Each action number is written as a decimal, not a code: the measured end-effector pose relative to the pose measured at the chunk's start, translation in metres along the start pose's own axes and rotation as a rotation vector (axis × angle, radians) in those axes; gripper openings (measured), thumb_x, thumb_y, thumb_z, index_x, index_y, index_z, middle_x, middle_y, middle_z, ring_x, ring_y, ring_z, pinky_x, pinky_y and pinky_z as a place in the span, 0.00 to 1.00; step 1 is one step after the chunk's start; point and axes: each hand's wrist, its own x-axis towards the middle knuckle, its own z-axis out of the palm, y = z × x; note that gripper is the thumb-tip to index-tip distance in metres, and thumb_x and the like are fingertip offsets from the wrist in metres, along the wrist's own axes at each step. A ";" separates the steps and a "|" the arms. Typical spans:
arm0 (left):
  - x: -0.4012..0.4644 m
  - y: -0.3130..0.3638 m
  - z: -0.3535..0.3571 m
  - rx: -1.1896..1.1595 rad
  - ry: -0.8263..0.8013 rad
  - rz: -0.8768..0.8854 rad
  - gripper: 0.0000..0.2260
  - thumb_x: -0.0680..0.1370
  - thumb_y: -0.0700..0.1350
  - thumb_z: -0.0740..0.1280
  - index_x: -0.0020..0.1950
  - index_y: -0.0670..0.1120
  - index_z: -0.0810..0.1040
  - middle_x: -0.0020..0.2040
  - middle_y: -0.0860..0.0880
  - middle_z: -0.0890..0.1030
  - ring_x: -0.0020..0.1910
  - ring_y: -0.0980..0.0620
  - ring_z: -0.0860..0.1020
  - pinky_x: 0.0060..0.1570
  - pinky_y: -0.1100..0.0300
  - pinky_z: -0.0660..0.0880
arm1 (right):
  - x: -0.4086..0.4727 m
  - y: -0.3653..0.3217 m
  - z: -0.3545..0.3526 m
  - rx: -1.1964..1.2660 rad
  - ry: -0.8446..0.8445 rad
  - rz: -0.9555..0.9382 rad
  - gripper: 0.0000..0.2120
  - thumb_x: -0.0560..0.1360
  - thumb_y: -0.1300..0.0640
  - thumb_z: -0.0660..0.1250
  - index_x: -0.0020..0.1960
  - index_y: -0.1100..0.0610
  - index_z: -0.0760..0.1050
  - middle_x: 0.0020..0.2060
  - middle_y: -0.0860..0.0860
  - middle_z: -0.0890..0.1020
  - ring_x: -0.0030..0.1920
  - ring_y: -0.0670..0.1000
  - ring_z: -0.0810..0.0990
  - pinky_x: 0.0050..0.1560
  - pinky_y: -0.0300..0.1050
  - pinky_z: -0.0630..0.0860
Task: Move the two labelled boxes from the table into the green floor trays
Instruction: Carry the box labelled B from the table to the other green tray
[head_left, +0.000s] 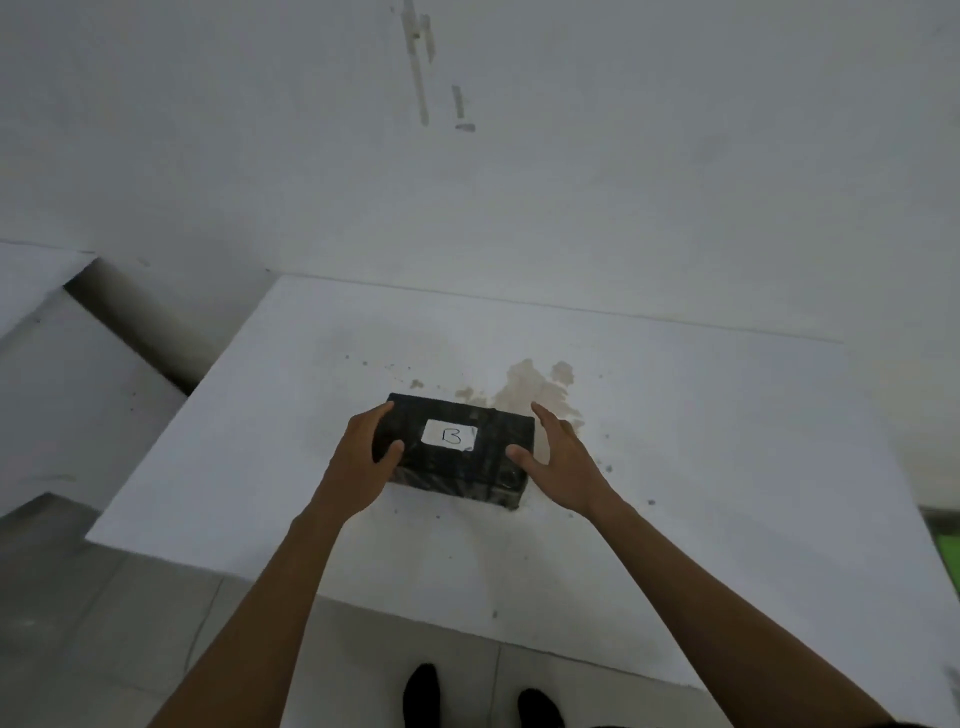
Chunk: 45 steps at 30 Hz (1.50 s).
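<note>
A black box (457, 467) with a white label reading "B" lies on the white table (675, 441), near its middle. My left hand (363, 457) grips the box's left end, thumb on top and fingers round the far side. My right hand (558, 462) is at the box's right end with its thumb touching the top edge and its fingers spread, slightly off the side. No other labelled box is visible. A sliver of green (945, 551) shows at the right edge, low on the floor.
A brown stain (530, 389) marks the table just behind the box. A second white surface (62, 364) stands to the left across a dark gap. A white wall rises behind. My dark shoes (478, 696) stand on grey floor tiles below the table's front edge.
</note>
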 end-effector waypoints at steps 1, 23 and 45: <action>0.011 -0.007 -0.001 -0.024 -0.020 0.005 0.27 0.81 0.46 0.65 0.78 0.46 0.62 0.75 0.44 0.67 0.74 0.45 0.67 0.66 0.60 0.65 | 0.002 -0.002 0.007 0.039 0.026 0.025 0.43 0.75 0.31 0.63 0.82 0.46 0.50 0.80 0.53 0.61 0.79 0.57 0.62 0.74 0.58 0.64; 0.080 -0.078 0.028 -0.468 -0.259 -0.009 0.37 0.74 0.53 0.73 0.77 0.57 0.56 0.72 0.51 0.69 0.64 0.49 0.75 0.51 0.60 0.82 | 0.027 -0.002 0.071 0.467 0.304 0.217 0.33 0.77 0.48 0.72 0.75 0.42 0.58 0.64 0.47 0.75 0.59 0.49 0.82 0.52 0.51 0.85; 0.021 0.042 0.070 -0.571 -0.496 0.166 0.30 0.77 0.49 0.70 0.74 0.63 0.60 0.70 0.53 0.69 0.61 0.58 0.77 0.47 0.61 0.82 | -0.126 0.030 -0.002 0.535 0.571 0.193 0.33 0.77 0.45 0.71 0.75 0.36 0.57 0.63 0.40 0.75 0.59 0.45 0.81 0.59 0.52 0.83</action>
